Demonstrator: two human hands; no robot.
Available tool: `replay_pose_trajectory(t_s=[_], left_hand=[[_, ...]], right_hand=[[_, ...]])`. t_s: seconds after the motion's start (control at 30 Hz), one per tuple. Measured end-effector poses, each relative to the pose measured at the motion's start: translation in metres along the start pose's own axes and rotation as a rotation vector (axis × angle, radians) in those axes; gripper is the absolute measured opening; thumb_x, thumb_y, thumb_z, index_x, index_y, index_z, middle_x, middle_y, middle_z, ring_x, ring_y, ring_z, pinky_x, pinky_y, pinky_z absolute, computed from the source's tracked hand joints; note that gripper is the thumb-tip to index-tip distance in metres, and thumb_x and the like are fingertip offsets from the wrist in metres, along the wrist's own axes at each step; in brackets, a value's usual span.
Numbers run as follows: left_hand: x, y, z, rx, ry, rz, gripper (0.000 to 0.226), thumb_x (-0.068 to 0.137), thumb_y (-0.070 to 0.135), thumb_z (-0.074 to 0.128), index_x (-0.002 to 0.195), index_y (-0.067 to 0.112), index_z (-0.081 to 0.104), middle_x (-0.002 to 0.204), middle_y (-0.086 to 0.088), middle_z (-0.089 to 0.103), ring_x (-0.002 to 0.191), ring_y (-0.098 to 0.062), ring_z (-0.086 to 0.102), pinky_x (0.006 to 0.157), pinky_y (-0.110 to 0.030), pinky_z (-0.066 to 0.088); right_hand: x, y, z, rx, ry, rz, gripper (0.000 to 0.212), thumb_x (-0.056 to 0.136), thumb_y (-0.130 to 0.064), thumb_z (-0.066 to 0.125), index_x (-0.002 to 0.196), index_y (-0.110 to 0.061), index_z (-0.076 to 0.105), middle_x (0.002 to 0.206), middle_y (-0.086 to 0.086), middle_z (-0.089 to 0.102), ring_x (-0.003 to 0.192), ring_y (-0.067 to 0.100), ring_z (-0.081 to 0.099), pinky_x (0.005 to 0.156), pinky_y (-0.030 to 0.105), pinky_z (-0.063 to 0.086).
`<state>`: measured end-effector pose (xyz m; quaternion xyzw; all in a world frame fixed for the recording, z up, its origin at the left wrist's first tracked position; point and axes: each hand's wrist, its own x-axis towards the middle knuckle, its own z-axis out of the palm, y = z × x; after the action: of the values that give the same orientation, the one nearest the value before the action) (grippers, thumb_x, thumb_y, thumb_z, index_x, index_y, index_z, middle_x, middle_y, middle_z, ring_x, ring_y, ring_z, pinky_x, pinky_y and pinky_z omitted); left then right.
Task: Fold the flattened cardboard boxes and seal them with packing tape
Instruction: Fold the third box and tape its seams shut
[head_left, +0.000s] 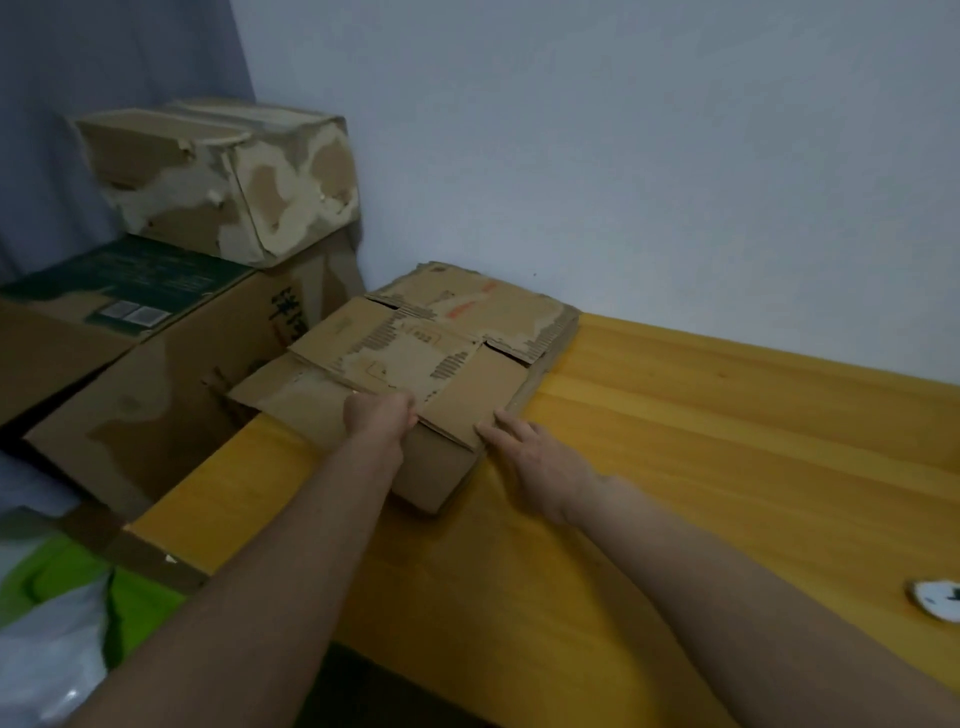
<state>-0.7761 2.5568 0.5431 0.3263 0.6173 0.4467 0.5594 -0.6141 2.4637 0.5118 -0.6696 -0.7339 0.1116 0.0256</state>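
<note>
Flat cardboard stack (415, 358) at table's (701, 441) far-left corner, overhanging left edge. Left hand (382, 413) curled round near edge of top sheet; right hand (524, 441) just right of it, fingers straight, touching corner. Likely risks: pulling one sheet drags whole stack off overhang; peeled, worn flaps tear. Yellow wooden table against pale wall. Left of stack, two made-up boxes (218, 176) piled. Tape roll (937, 600) well right, at table edge.

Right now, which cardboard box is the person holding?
The flattened box on the yellow table; the two assembled boxes are stacked untouched at left.
</note>
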Motion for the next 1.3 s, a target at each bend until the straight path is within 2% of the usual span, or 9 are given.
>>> replay_pose_trajectory(t_s=[0.27, 0.37, 0.5, 0.67, 0.77, 0.87, 1.0, 1.13, 1.3], left_hand=[[-0.004, 0.023, 0.030, -0.312, -0.195, -0.320, 0.004, 0.089, 0.004, 0.062, 0.090, 0.007, 0.059, 0.078, -0.001, 0.051, 0.061, -0.005, 0.044, 0.057, -0.018, 0.043], [-0.008, 0.017, 0.041, -0.286, -0.186, -0.297, 0.024, 0.089, 0.006, 0.064, 0.112, 0.006, 0.059, 0.086, -0.004, 0.052, 0.072, -0.010, 0.049, 0.065, -0.022, 0.048], [-0.019, 0.012, 0.060, -0.388, -0.267, -0.246, 0.044, 0.095, 0.008, 0.057, 0.137, 0.002, 0.045, 0.129, -0.017, 0.053, 0.115, -0.027, 0.055, 0.101, -0.040, 0.048], [-0.022, 0.005, 0.070, -0.467, -0.282, -0.241, 0.046, 0.094, -0.007, 0.050, 0.138, 0.005, 0.042, 0.123, -0.024, 0.057, 0.118, -0.036, 0.056, 0.094, -0.048, 0.052], [-0.039, 0.001, 0.069, -0.497, -0.314, -0.255, 0.049, 0.092, -0.011, 0.050, 0.136, 0.008, 0.044, 0.109, -0.023, 0.060, 0.108, -0.037, 0.061, 0.086, -0.049, 0.056], [-0.067, -0.011, 0.063, -0.513, -0.405, -0.293, 0.047, 0.092, -0.012, 0.047, 0.134, 0.008, 0.044, 0.114, -0.025, 0.059, 0.104, -0.038, 0.060, 0.089, -0.051, 0.053], [-0.102, -0.023, 0.058, -0.432, -0.546, -0.337, 0.037, 0.095, -0.008, 0.043, 0.131, 0.005, 0.045, 0.110, -0.023, 0.062, 0.093, -0.033, 0.062, 0.085, -0.047, 0.051], [-0.134, -0.028, 0.056, -0.282, -0.606, -0.332, 0.027, 0.098, -0.004, 0.041, 0.123, 0.004, 0.049, 0.100, -0.021, 0.066, 0.091, -0.030, 0.064, 0.078, -0.044, 0.052], [-0.178, -0.032, 0.063, 0.066, -0.588, -0.191, 0.038, 0.095, -0.003, 0.049, 0.133, 0.002, 0.045, 0.114, -0.016, 0.060, 0.102, -0.027, 0.059, 0.085, -0.037, 0.050]], right_hand=[[-0.007, 0.011, -0.006, 0.055, -0.143, 0.097, 0.080, 0.091, -0.004, 0.047, 0.153, -0.030, 0.003, 0.161, -0.004, -0.003, 0.146, 0.027, 0.011, 0.117, 0.039, 0.021], [-0.013, 0.015, -0.009, 0.101, -0.103, 0.110, 0.079, 0.090, -0.002, 0.045, 0.153, -0.030, 0.006, 0.161, -0.005, -0.006, 0.143, 0.028, 0.022, 0.112, 0.037, 0.030], [-0.022, 0.023, -0.011, 0.146, 0.009, 0.089, 0.075, 0.093, -0.006, 0.048, 0.152, -0.031, 0.009, 0.161, -0.007, -0.005, 0.142, 0.029, 0.025, 0.111, 0.038, 0.032], [-0.043, 0.041, -0.025, 0.303, 0.206, 0.187, 0.057, 0.097, -0.010, 0.045, 0.149, -0.018, 0.025, 0.157, 0.004, 0.020, 0.138, 0.024, 0.031, 0.109, 0.028, 0.027], [-0.054, 0.054, -0.041, 0.612, 0.347, 0.394, 0.050, 0.101, -0.032, 0.040, 0.145, -0.008, 0.034, 0.146, 0.013, 0.040, 0.128, 0.028, 0.045, 0.109, 0.037, 0.035], [-0.068, 0.064, -0.057, 1.214, 0.462, 0.560, 0.060, 0.098, -0.044, 0.044, 0.141, -0.003, 0.037, 0.136, 0.020, 0.049, 0.115, 0.032, 0.055, 0.099, 0.043, 0.047], [-0.096, 0.069, -0.074, 1.998, 0.564, 0.456, 0.055, 0.093, -0.043, 0.055, 0.132, -0.008, 0.039, 0.121, 0.020, 0.056, 0.102, 0.030, 0.066, 0.087, 0.043, 0.056], [-0.130, 0.076, -0.085, 2.247, 0.724, 0.315, 0.035, 0.093, -0.029, 0.058, 0.118, -0.005, 0.053, 0.106, 0.016, 0.070, 0.098, 0.028, 0.069, 0.086, 0.046, 0.056], [-0.173, 0.082, -0.094, 2.136, 0.891, 0.463, 0.019, 0.096, -0.003, 0.050, 0.115, -0.005, 0.053, 0.098, 0.015, 0.069, 0.079, 0.024, 0.070, 0.057, 0.038, 0.059]])
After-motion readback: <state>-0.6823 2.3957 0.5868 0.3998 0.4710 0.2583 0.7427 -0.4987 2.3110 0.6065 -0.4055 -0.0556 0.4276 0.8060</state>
